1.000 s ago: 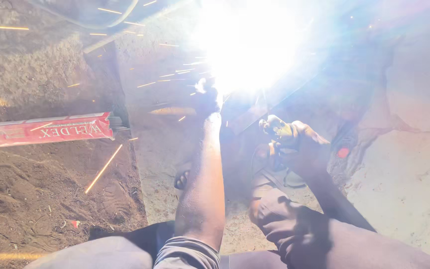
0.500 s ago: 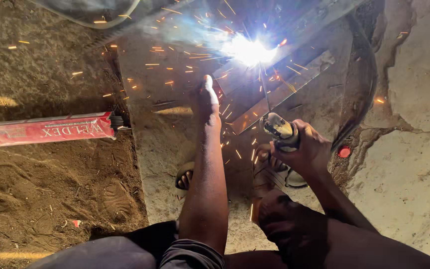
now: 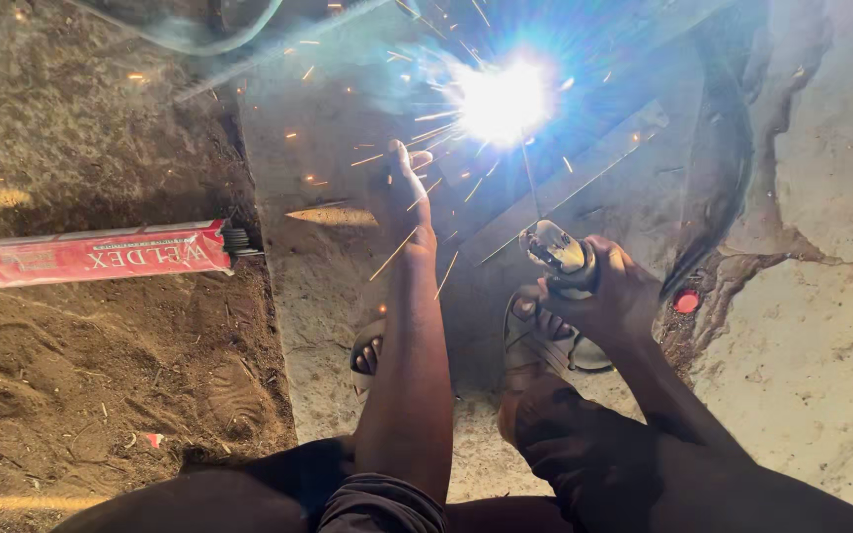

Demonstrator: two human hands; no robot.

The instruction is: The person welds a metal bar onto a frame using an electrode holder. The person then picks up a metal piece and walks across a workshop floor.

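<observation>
My right hand (image 3: 612, 292) grips a welding electrode holder (image 3: 557, 253), and its thin rod (image 3: 531, 184) runs up to a bright white arc (image 3: 502, 99) that throws sparks. The arc sits on a flat metal bar (image 3: 584, 173) lying slantwise on the ground. My left hand (image 3: 409, 188) stretches forward with the fingers pressed down flat on the metal next to the arc. My feet in sandals (image 3: 535, 336) rest just below the bar.
A long red packet of welding rods (image 3: 101, 253) lies on the dirt at the left, rod ends sticking out. A hose or cable (image 3: 199, 39) curves at the top. A small red cap (image 3: 686, 301) lies by cracked concrete at the right.
The blinding glare of a second ago has shrunk to a tight arc, so the bar and rod show. Both hands have hardly moved.
</observation>
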